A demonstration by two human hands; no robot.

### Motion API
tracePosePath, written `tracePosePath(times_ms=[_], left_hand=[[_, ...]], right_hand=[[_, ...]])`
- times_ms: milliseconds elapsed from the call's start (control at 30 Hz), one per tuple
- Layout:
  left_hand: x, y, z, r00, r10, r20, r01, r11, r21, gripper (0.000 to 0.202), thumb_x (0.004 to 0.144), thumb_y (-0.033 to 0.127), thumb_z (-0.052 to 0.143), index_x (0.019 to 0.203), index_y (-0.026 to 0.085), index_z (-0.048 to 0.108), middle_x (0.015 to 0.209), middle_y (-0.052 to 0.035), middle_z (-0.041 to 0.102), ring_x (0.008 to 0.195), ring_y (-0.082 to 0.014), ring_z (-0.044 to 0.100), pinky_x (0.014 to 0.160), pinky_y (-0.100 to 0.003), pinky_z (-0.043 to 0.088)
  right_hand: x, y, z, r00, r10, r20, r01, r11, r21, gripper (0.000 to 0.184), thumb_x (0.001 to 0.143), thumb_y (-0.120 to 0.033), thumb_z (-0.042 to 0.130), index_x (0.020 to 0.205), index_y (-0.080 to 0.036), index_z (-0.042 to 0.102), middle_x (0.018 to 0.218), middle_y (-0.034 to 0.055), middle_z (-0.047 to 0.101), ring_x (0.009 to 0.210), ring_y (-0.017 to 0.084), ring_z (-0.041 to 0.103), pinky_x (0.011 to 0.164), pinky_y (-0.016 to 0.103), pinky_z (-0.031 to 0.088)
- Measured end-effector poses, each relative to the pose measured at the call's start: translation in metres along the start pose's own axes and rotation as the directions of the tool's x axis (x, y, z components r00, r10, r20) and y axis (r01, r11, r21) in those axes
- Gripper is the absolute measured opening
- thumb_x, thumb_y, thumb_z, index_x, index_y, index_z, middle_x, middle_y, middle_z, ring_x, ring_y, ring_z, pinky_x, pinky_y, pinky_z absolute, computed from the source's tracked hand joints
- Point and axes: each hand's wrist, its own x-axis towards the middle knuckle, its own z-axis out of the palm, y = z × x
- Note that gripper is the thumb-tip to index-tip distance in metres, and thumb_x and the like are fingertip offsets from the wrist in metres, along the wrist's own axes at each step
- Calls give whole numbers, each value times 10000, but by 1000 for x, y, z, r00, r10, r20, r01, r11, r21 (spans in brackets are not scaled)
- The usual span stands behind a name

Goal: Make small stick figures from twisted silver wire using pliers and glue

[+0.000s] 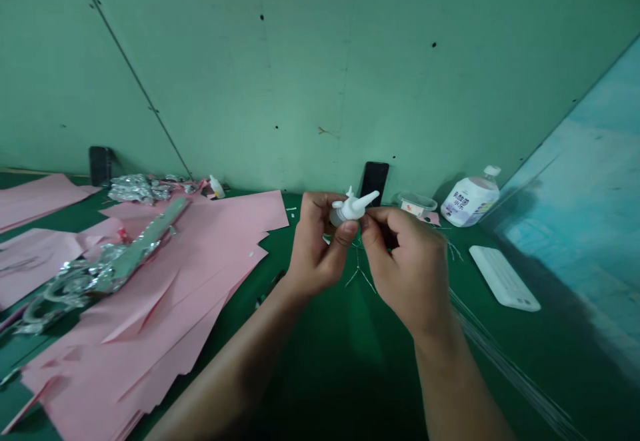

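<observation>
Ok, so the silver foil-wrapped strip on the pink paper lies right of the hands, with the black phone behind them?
No: in the head view the silver foil-wrapped strip on the pink paper lies left of the left hand and right hand. The black phone is behind them.

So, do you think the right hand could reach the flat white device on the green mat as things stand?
Probably yes: the right hand is fairly near the flat white device, with only thin clear strands on the green mat nearby, though its fingers are at the small white bottle.
</observation>
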Motion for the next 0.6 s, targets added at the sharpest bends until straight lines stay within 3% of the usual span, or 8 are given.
tracePosePath(times_ms=[233, 467, 600], left_hand=[[1, -12, 4, 977, 202, -61, -194, 973, 122, 227, 914, 240, 560, 1103, 220, 436, 1048, -71, 555, 894, -176, 560, 740, -318, 444], [-1, -18, 3, 955, 260, -144, -226, 950, 217, 273, 880, 197, 576, 1113, 247, 443, 1059, -65, 555, 936, -200, 562, 801, -382, 444], [-3, -19, 3, 944, 284, -170, -241, 941, 236, 239, 892, 194, 545, 1090, 284, 446, 1079, -54, 570, 989, -224, 565, 855, -442, 450]], right_hand=[[-2, -4, 8, 998, 14, -56, -16, 1000, -26, 110, 871, -146, 556, 786, -181, 616, 700, 24, 673, 596, 129, 593, 545, 259, 457], [-4, -12, 8, 984, 172, 41, -177, 957, 229, 125, 839, -119, 539, 868, -165, 652, 846, 63, 689, 775, 174, 648, 676, 307, 526], [-5, -20, 8, 944, 301, 139, -331, 860, 388, 102, 865, -204, 559, 854, -174, 656, 826, 44, 674, 718, 151, 630, 617, 282, 526]])
